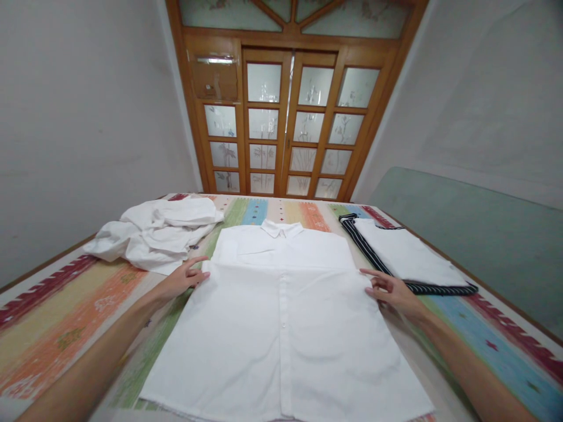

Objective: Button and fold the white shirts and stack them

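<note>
A white button-up shirt (246, 328) lies front side up on the bed, its collar at the far end and its hem toward me. Across its chest runs a level crease, above which a pocket shows. My left hand (187, 276) pinches the shirt's left edge at the height of this crease. On the opposite edge, my right hand (391, 291) grips the cloth between thumb and fingers, some of which are curled under and partly hidden. The sleeves cannot be seen.
A crumpled white garment (153, 231) lies at the far left. Folded clothes, white over black-and-white striped (407, 255), lie at the right. The striped, colourful bedsheet (94, 305) spreads beneath everything. A pale green headboard-like panel (475, 228) borders the right; wooden glazed doors (288, 117) stand behind.
</note>
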`<state>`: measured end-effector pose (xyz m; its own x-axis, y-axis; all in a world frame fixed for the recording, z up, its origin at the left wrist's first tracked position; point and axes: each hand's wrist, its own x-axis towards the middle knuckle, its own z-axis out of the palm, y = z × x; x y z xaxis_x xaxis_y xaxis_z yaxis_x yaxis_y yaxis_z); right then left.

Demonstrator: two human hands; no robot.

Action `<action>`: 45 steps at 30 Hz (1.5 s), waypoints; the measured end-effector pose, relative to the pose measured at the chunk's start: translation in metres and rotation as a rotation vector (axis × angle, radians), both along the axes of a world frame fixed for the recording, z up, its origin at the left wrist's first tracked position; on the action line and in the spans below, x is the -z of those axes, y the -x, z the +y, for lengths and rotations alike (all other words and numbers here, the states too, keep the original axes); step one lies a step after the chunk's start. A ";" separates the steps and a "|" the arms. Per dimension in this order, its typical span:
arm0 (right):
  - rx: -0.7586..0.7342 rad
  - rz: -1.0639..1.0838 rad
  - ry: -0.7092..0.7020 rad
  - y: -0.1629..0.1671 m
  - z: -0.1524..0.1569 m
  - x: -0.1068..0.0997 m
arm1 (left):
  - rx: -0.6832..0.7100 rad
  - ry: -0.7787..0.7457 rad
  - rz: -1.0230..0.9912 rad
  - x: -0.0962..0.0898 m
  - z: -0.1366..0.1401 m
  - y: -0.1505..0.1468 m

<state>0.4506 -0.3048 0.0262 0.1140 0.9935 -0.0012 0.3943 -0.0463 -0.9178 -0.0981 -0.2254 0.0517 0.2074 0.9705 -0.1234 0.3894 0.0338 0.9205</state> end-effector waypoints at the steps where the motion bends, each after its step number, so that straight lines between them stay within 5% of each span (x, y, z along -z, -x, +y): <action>1: 0.006 0.002 0.001 0.000 0.000 0.000 | -0.009 0.006 0.013 0.000 0.000 -0.001; 7: 0.048 0.048 -0.046 -0.001 0.004 0.006 | 0.013 0.125 -0.141 -0.002 -0.001 -0.005; 11: 0.113 0.050 -0.088 -0.003 0.004 0.007 | -0.043 0.052 -0.204 0.002 0.003 0.005; 21: 0.127 -0.194 -0.095 0.001 0.010 0.004 | -0.024 -0.187 0.201 0.002 0.016 0.013; 28: 0.133 -0.279 -0.121 -0.001 0.023 0.005 | 0.028 -0.266 0.282 0.008 0.037 0.015; 39: 0.231 -0.248 -0.202 0.001 0.047 0.008 | -0.136 -0.313 0.284 0.001 0.059 0.003; 45: 0.184 -0.213 -0.073 0.004 0.055 0.015 | -0.047 -0.292 0.367 0.010 0.064 -0.001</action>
<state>0.4467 -0.2497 0.0110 0.2825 0.9527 0.1125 0.5695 -0.0722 -0.8188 -0.0974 -0.1615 0.0419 0.1557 0.9828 0.0996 0.6953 -0.1807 0.6957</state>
